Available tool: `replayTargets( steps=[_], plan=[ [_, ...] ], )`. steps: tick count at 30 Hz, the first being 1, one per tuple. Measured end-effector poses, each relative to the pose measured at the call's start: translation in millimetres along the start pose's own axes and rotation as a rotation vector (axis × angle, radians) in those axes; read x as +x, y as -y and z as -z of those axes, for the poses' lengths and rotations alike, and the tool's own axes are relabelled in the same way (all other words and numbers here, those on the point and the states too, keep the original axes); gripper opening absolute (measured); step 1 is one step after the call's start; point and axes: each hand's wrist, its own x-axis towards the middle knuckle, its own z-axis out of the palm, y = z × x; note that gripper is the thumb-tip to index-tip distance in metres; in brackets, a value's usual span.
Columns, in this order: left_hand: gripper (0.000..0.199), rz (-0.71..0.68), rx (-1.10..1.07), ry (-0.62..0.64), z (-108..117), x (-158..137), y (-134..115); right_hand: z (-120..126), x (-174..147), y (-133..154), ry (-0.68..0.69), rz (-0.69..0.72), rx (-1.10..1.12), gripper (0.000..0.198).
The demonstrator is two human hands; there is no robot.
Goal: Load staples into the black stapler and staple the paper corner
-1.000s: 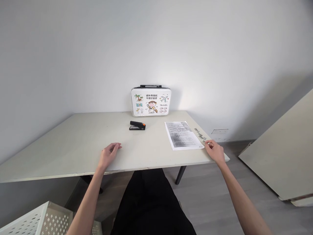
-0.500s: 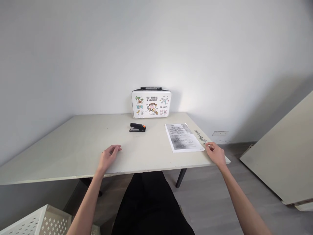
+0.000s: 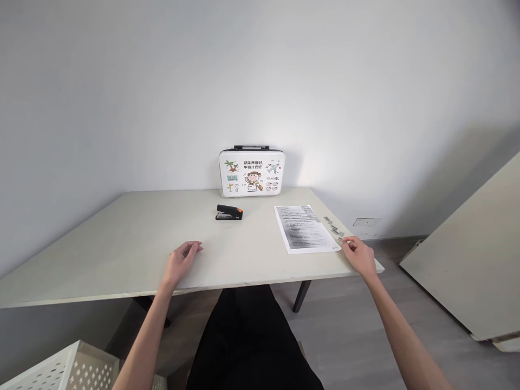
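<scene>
My left hand (image 3: pixel 182 261) rests on the table with its fingers curled together and nothing visible in them. Beyond it lies a black stapler (image 3: pixel 229 212) with an orange piece at one end. My right hand (image 3: pixel 359 257) is at the table's right edge, thumb and fingertips pinched at a small strip of staples (image 3: pixel 340 239), partly hidden by the fingers. More staple strips (image 3: pixel 333 229) lie loose just past those fingertips. A printed sheet of paper (image 3: pixel 304 230) lies flat, its near right corner close to my right hand.
A white case with cartoon prints (image 3: pixel 252 173) stands upright at the back of the table (image 3: pixel 122 238), against the wall. A perforated white basket (image 3: pixel 87 368) is below at the left. A pale cabinet (image 3: pixel 467 254) stands on the floor at the right.
The whole view has shifted very slightly. Both hands, the stapler, the paper and the staples show no clear movement.
</scene>
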Motion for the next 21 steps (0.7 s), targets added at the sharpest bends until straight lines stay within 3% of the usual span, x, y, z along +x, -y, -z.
replayTargets(
  steps=[21],
  plan=[
    [0.050,-0.001,0.006,0.006,0.8,-0.1,-3.0,-0.2,1.4,-0.2,-0.013,-0.003,0.005,0.037]
  ],
)
